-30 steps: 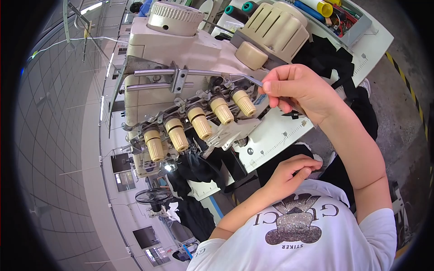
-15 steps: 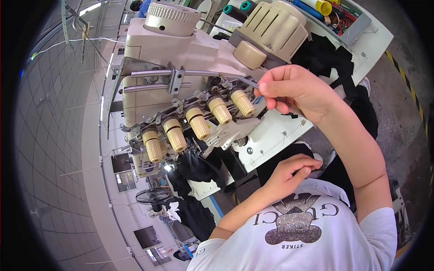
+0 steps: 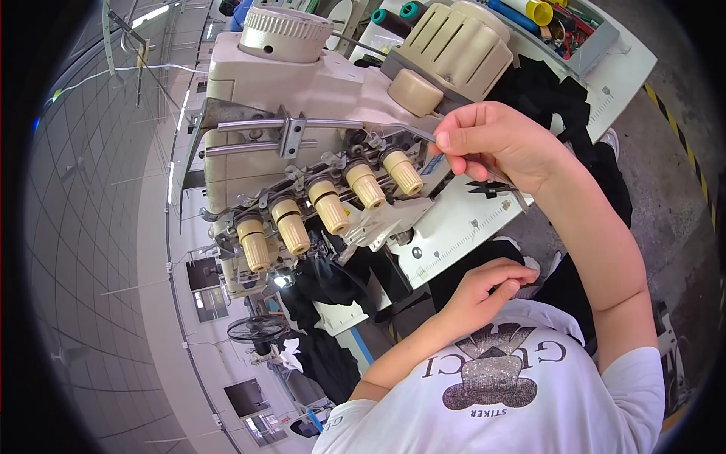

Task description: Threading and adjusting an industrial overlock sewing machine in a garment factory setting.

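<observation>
Raised at the right end of an industrial sewing machine (image 3: 344, 87), my right hand (image 3: 495, 144) pinches a pair of metal tweezers (image 3: 418, 132). Their bent tips reach left to the thread guides (image 3: 370, 138) above a row of cream tension knobs (image 3: 327, 206). Whether a thread sits between the tips is too small to tell. The other ends of the tweezers stick out below my palm. Lower down, in front of my body, my left hand (image 3: 484, 291) is closed with fingers curled. What it holds, if anything, is hidden.
Black fabric (image 3: 325, 284) lies under the needle area, with more black cloth (image 3: 541, 94) behind the motor housing (image 3: 454, 53). A grey tool tray (image 3: 597, 53) and thread cones (image 3: 393, 19) stand at the back. The white table edge (image 3: 461, 234) runs near my left hand.
My right hand has tilted and shifted slightly up, so the rear ends of the tweezers now show below it. The left hand stays in place.
</observation>
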